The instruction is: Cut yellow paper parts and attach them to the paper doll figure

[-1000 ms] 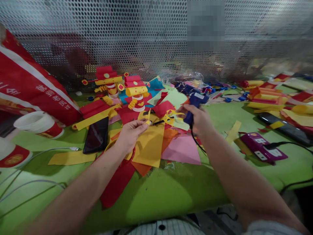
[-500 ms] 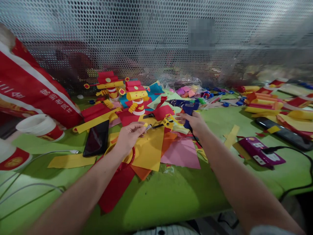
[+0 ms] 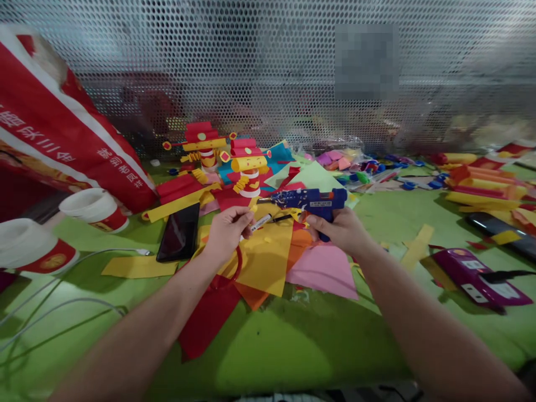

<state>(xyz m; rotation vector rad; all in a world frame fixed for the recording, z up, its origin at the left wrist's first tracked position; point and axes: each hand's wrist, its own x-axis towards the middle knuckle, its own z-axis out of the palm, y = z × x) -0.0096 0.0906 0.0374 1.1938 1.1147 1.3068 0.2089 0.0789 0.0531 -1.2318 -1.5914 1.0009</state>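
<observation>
My right hand [image 3: 337, 226] is wrapped round the handle of a blue glue gun [image 3: 314, 200], whose nozzle points left. Pinched together, the fingers of my left hand [image 3: 230, 226] hold a small yellow piece [image 3: 254, 208] just left of the nozzle. A white marker [image 3: 262, 222] lies by those fingertips, over a yellow paper sheet [image 3: 268, 259]; whether my hand touches it I cannot tell. Behind the hands stand two red and yellow paper figures, one nearer [image 3: 250, 167] and one farther left [image 3: 205, 146].
Left are a black phone [image 3: 178, 233], paper cups [image 3: 94, 209], a white cable [image 3: 84, 301] and a large red bag [image 3: 71, 123]. Pink paper [image 3: 322, 271] lies centrally. At right are a purple power strip [image 3: 477, 279] and a dark device [image 3: 500, 234]. Perforated metal [image 3: 259, 72] rises behind.
My right hand has raised the glue gun and turned it level, its nozzle now close to my left fingertips. The view has shifted a little to the left.
</observation>
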